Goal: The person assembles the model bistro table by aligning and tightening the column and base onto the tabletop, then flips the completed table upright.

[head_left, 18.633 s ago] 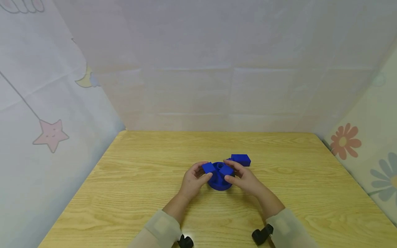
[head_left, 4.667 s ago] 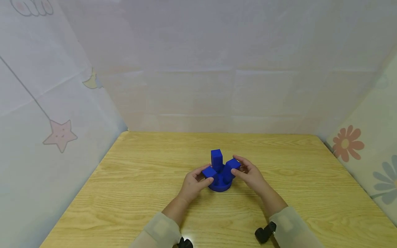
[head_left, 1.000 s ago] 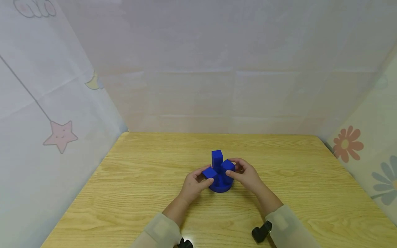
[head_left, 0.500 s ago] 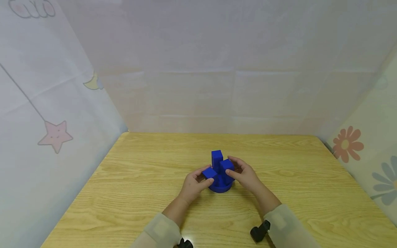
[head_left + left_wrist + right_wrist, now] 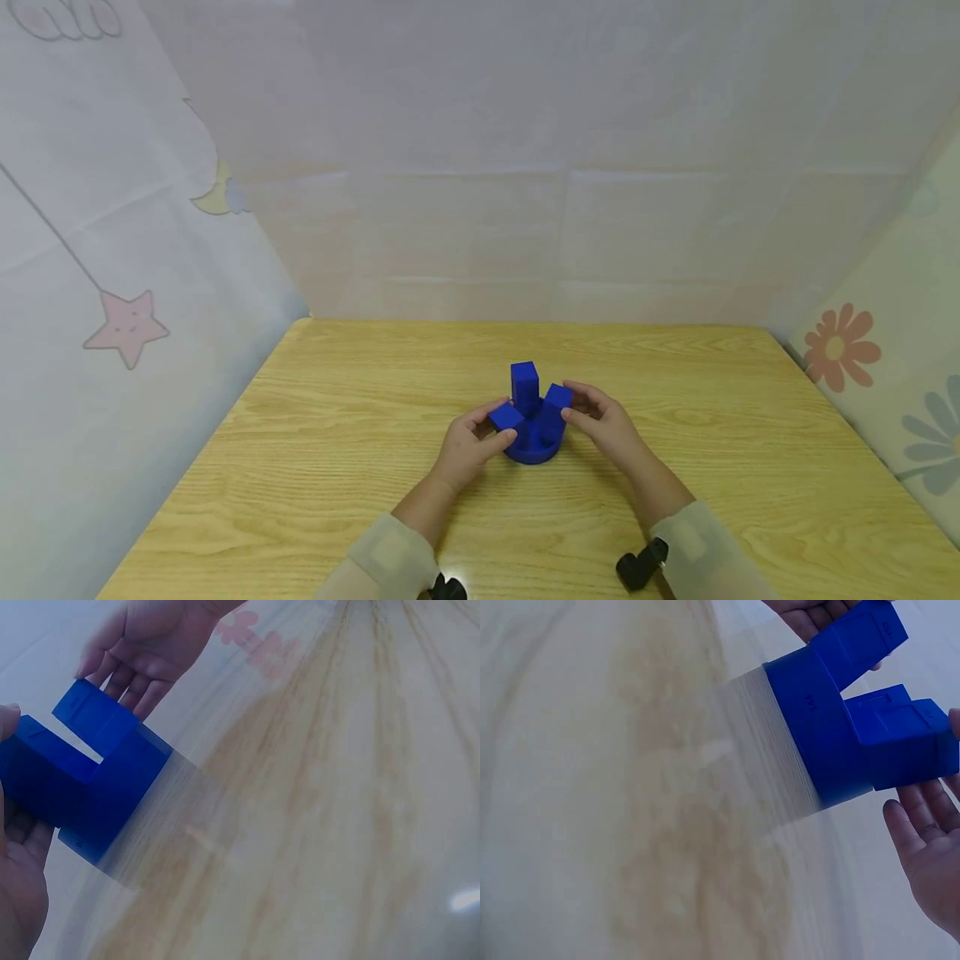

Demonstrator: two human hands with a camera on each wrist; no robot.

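Blue plastic blocks are set upright in a round blue base [image 5: 532,451] on the wooden tabletop [image 5: 337,467], between both hands. One block [image 5: 507,416] is pinched by the left hand [image 5: 469,443]. Just beside the right block [image 5: 557,403], the right hand [image 5: 607,425] is held with fingers loosely apart, gripping nothing.

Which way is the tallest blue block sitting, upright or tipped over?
Upright: the tallest blue block stands vertically in the round blue base.

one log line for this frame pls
left hand: pinches left blue block | right hand: open, touches right blue block | round blue base: on table
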